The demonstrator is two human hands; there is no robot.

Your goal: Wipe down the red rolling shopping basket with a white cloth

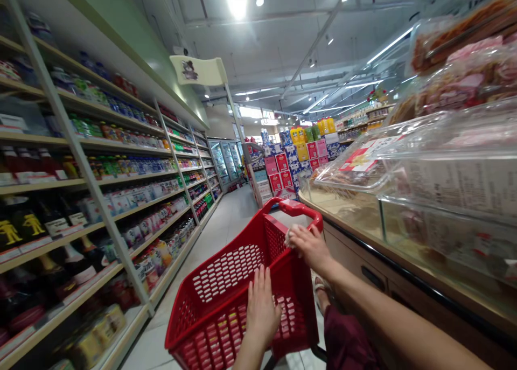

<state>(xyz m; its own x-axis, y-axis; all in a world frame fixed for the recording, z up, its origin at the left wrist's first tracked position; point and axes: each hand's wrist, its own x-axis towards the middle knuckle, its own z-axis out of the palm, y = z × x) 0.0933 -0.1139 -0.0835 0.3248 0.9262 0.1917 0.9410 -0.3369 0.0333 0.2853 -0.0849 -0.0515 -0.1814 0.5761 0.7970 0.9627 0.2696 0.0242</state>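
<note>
A red plastic shopping cart [226,251] with perforated walls stands right in front of me, its handle [297,206] toward the upper right of its basket. Against the cart's near side lies my left hand [262,308], fingers stretched out together over the rim and gripping nothing. My right hand [313,247] is at the cart's corner just below the handle. Its fingers close on a small crumpled white tissue [290,235]. The part of the basket's inside that I can see holds no goods.
Tall shelves of bottles and packs [133,165] line the left. On the right, a wooden counter [351,241] carries clear plastic food boxes [375,149]. Stacked drink cartons [283,170] stand ahead, beside a tiled aisle [230,208] leading to glass-door fridges [226,160].
</note>
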